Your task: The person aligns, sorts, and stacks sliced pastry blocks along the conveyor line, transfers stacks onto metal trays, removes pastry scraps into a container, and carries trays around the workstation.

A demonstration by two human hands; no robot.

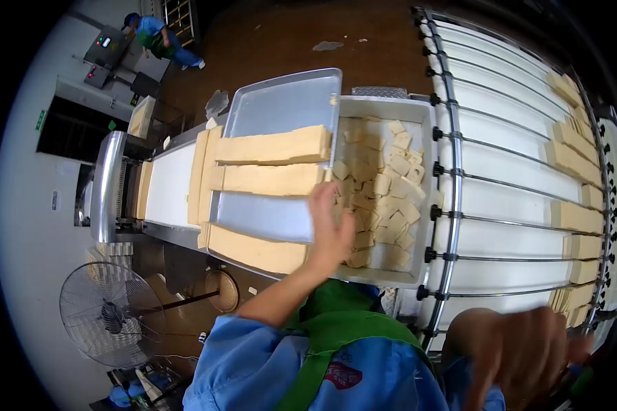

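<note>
My left hand [332, 222] is at the right end of the long pale slabs, by the edge of the metal tray [271, 212]; its fingers are partly blurred, and whether it grips anything is unclear. Two slabs [271, 146] lie above it across the tray, and another slab [257, 250] lies lower left. Right of the hand, a deep bin [421, 236] holds several small pale pieces [391, 212]. My right hand [521, 349] is at the lower right, smeared by motion, near the front end of the railed white surface [493, 274].
Pale slabs [576, 216] line the far right of the railed surface. A conveyor [168, 185] with a metal roller cover stands left. A fan [110, 312] is lower left. Another person [159, 38] is at the upper left, beside a control box [106, 44].
</note>
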